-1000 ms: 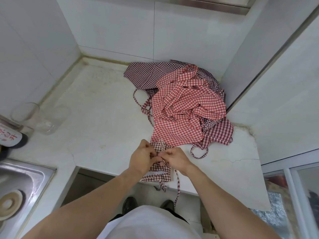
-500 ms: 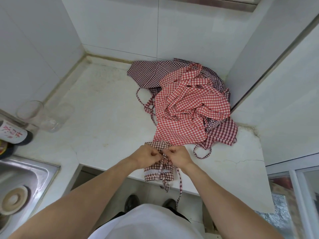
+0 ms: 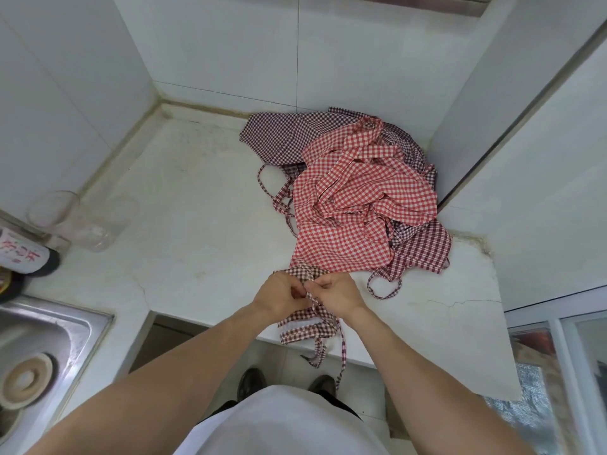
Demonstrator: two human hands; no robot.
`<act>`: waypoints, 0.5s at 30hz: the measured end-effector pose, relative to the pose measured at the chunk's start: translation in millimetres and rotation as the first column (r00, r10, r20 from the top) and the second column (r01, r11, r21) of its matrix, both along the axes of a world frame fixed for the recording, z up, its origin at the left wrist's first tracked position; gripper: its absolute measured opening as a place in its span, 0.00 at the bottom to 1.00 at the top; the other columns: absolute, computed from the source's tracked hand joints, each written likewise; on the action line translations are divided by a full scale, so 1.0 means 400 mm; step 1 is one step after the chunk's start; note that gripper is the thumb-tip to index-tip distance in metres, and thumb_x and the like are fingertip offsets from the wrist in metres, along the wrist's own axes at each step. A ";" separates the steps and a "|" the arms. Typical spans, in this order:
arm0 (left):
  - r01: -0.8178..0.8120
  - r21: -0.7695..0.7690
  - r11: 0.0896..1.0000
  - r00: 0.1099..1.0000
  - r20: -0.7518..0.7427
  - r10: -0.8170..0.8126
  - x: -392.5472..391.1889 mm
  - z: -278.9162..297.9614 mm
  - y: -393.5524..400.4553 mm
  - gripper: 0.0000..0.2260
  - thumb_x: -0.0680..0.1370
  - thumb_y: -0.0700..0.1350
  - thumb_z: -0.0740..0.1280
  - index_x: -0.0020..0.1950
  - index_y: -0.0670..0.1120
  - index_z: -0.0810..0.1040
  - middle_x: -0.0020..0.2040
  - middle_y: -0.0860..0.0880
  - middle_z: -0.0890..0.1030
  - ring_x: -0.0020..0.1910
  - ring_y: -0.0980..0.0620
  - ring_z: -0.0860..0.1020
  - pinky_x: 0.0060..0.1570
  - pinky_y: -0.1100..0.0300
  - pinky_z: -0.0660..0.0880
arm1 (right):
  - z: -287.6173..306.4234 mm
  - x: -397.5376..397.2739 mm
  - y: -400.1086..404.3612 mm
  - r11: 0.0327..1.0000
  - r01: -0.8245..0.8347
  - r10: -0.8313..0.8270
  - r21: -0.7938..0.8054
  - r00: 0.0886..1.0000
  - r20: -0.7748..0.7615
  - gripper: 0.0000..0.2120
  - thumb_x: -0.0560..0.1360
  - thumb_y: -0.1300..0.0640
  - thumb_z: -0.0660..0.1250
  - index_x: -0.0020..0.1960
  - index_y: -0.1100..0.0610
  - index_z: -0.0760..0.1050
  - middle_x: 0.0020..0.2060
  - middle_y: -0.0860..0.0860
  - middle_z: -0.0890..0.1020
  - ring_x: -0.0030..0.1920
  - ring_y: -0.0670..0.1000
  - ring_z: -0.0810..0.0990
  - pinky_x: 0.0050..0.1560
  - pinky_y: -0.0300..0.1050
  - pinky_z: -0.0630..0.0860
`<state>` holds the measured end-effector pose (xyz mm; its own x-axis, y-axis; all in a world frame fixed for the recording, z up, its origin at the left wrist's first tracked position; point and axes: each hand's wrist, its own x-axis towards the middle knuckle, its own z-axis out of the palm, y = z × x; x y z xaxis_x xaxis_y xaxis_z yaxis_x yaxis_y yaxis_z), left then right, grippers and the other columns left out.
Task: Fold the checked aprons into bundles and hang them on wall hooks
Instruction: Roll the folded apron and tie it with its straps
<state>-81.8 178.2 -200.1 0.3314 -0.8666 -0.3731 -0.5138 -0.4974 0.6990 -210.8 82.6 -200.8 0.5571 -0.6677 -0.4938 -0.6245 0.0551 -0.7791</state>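
Bundle (image 3: 303,326) nudged toward counter edge (image 3: 230,330), both hands pinching (strap dangling)

A dark bottle (image 3: 24,257) is lying at the left edge of the counter (image 3: 184,231), showing a white label. Red characters are running across it, too blurred to read.

Two hands, left hand (image 3: 279,295) and right hand (image 3: 340,293), pinching one folded apron bundle (image 3: 303,328), one red checked apron (image 3: 354,208) lying behind the bundle, dark checked aprons (image 3: 279,136) beneath, number unclear, two clear jars (image 3: 98,221) sitting far left of the bundle, one sink (image 3: 49,326).
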 end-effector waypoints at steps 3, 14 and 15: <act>0.001 0.012 1.000 0.998 0.055 -0.002 -0.004 -0.007 0.000 0.06 0.72 0.46 0.77 0.42 0.44 0.87 0.38 0.49 0.85 0.36 0.53 0.81 0.39 0.62 0.77 | 0.006 -0.002 0.011 1.000 0.004 -0.004 -0.003 1.000 0.013 0.07 0.75 0.52 0.74 0.43 0.56 0.86 0.36 0.46 0.85 0.36 0.44 0.81 0.41 0.38 0.77; -0.086 -0.023 0.996 0.988 0.130 0.088 -0.030 -0.012 0.005 0.14 0.70 0.42 0.75 0.31 0.54 0.73 0.31 0.56 0.76 0.31 0.59 0.73 0.32 0.67 0.69 | 0.048 -0.008 0.006 0.922 0.240 -0.236 0.304 0.970 -0.050 0.08 0.71 0.70 0.74 0.49 0.65 0.81 0.45 0.61 0.84 0.40 0.55 0.86 0.38 0.44 0.83; -0.089 -0.035 0.995 0.988 0.126 0.093 -0.032 -0.016 0.008 0.16 0.69 0.41 0.75 0.31 0.55 0.71 0.31 0.56 0.76 0.31 0.58 0.73 0.31 0.66 0.69 | 0.047 -0.005 0.005 0.928 0.226 -0.216 0.297 0.974 -0.069 0.10 0.70 0.70 0.75 0.50 0.65 0.81 0.45 0.60 0.84 0.39 0.54 0.86 0.38 0.42 0.83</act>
